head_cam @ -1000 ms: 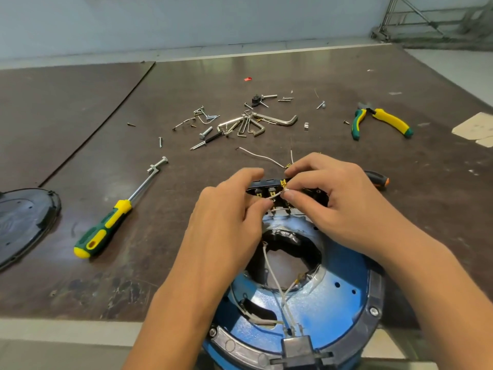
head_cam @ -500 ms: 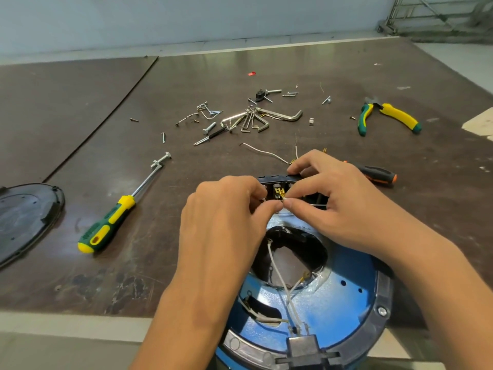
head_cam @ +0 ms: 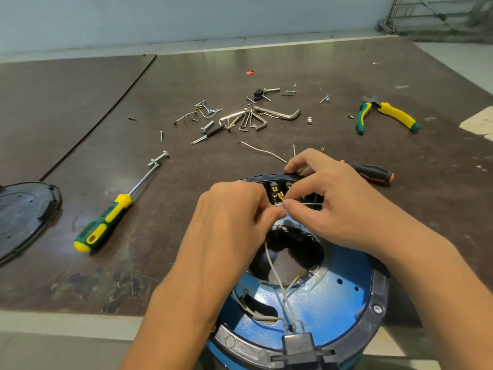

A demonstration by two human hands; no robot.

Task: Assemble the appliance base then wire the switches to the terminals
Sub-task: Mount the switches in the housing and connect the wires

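The blue appliance base (head_cam: 333,305) lies upside down at the table's near edge, with white wires (head_cam: 274,265) running up from its dark central opening. At its far side sits the black switch panel (head_cam: 269,178) with brass terminals (head_cam: 277,194). My left hand (head_cam: 234,217) pinches a white wire end just below the terminals. My right hand (head_cam: 336,198) holds the panel's top edge with its index finger, its thumb and another finger pinching the same wire at the terminals.
A green-yellow screwdriver (head_cam: 106,220) lies left of the base. A black-orange screwdriver (head_cam: 373,173) lies behind my right hand. Pliers (head_cam: 386,114) rest far right. Hex keys and several screws (head_cam: 250,116) are scattered mid-table. A black cover plate (head_cam: 24,217) sits at the left edge.
Both hands have stayed at the switch panel. My fingertips have shifted slightly at the terminals while working the wire end. The view has tilted down a little.
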